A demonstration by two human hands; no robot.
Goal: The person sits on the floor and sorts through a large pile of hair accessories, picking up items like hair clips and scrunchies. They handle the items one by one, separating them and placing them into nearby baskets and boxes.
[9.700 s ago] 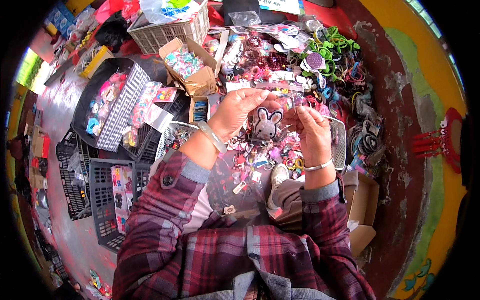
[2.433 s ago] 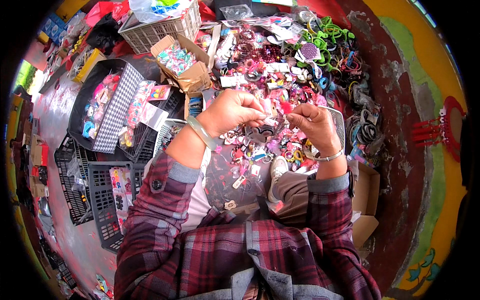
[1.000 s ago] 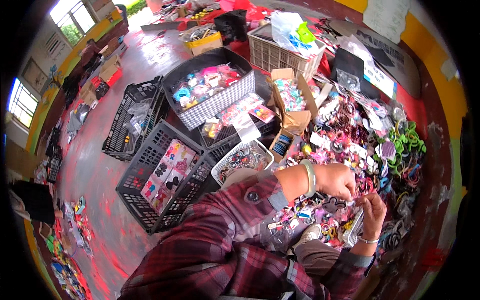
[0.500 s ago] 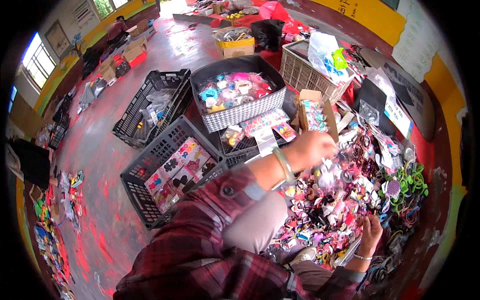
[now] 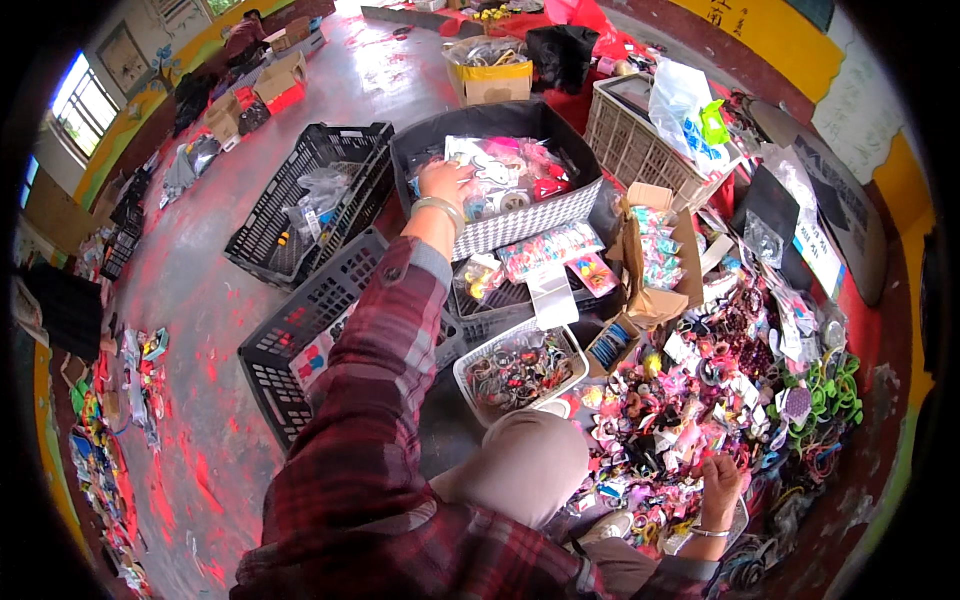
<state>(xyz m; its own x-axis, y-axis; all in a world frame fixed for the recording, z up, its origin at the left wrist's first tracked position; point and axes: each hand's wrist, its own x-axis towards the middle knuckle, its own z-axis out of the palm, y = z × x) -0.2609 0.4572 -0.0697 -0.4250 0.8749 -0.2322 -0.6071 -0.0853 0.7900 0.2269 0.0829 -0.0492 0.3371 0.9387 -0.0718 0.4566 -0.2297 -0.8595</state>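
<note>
The left hand (image 5: 443, 183) reaches into the black-and-white checked basket (image 5: 520, 222), fingers curled on a clear packet of hair accessories (image 5: 490, 172) (light, crinkly, likely slippery; best pinched by an edge). The right hand (image 5: 722, 478) rests loosely curled on the hair-clip pile (image 5: 690, 410).

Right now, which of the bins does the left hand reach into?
The left hand is in the dark bin with the white-checked front, packed with bagged items. The black lattice crates beside it go untouched.
</note>
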